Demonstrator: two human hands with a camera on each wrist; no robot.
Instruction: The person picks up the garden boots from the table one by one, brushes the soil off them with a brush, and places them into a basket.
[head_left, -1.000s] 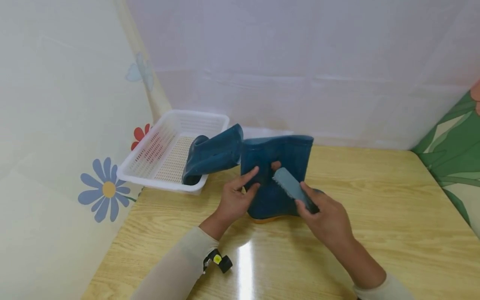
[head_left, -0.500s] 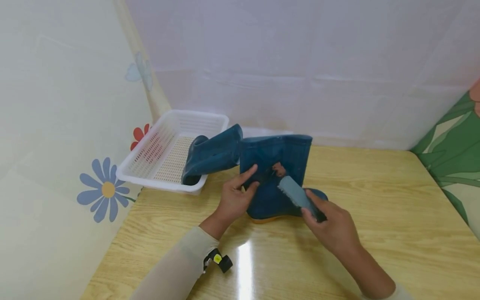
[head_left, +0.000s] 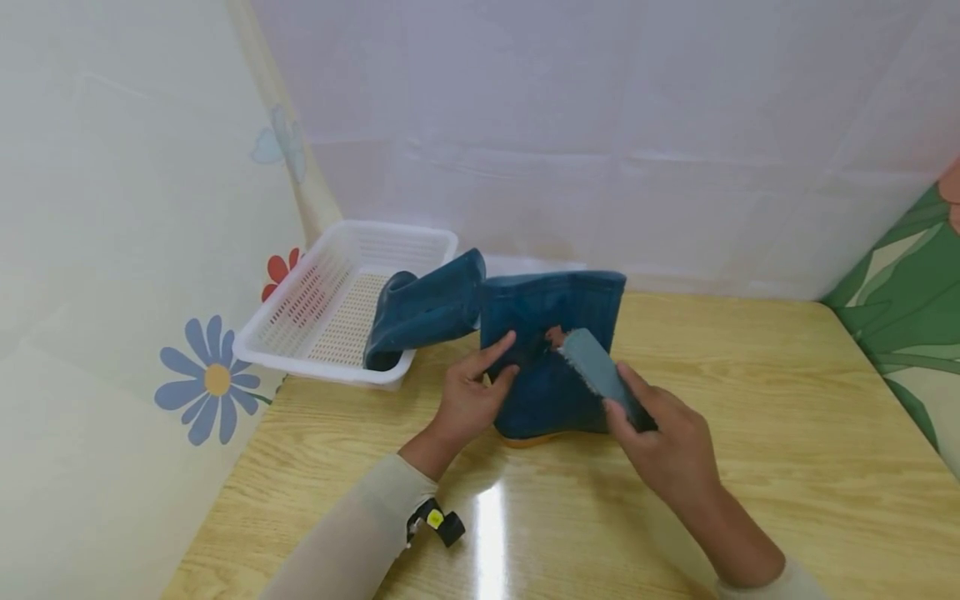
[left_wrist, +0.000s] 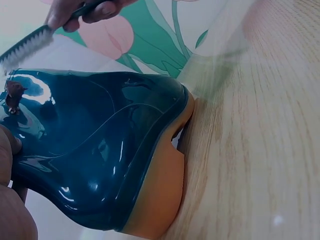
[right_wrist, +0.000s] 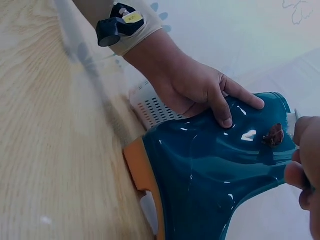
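A dark teal rain boot (head_left: pixel 528 404) stands upright on the table, its orange sole (left_wrist: pixel 155 185) against the wood. My left hand (head_left: pixel 468 400) grips the back of its shaft, thumb and index finger lying on the near side. A brown smear (right_wrist: pixel 273 135) marks the shaft. In my right hand (head_left: pixel 671 446) is a scrub brush (head_left: pixel 596 362) with a grey-blue back, held by its dark handle. Its white bristles (left_wrist: pixel 27 50) face the boot, and the brush head is right beside the smear in the head view.
A white plastic basket (head_left: pixel 285 362) stands behind on the left. A second teal boot (head_left: pixel 431 312) lies tilted in it, its shaft leaning over the rim towards the first boot. A pale cloth wall (head_left: pixel 600 167) closes off the table's back edge.
The brush went down and right off the smear, then back up to beside it. More of the smear shows than a second ago. My left hand and the boot have hardly moved.
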